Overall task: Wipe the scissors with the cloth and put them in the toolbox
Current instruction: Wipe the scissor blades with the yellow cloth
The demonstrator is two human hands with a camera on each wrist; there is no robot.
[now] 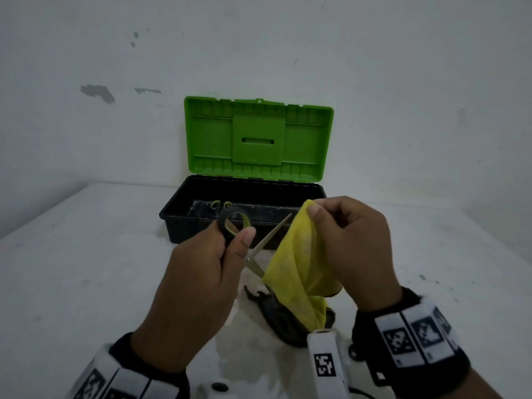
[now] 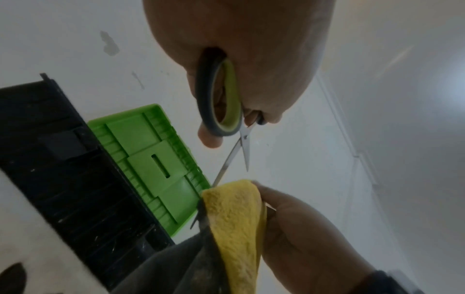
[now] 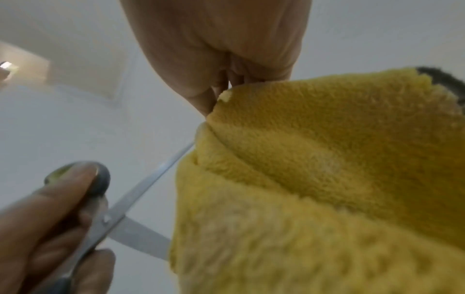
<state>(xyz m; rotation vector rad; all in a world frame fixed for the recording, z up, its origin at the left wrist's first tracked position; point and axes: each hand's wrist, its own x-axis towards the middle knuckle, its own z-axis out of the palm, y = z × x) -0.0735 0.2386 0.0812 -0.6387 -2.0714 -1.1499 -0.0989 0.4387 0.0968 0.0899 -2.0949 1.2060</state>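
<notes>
wiping: underway, my left hand point(image 1: 198, 272) grips the scissors point(image 1: 253, 240) by the handles, blades spread
cloth: my right hand point(image 1: 351, 249) pinches the yellow cloth point(image 1: 293, 272) against the blades
left: stowing in the open toolbox point(image 1: 169, 217) behind

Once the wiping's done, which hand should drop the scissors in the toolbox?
Left, probably. The left hand already grips the scissors by the handles, just in front of the open toolbox. The right hand is busy pinching the cloth against the blades.
</notes>
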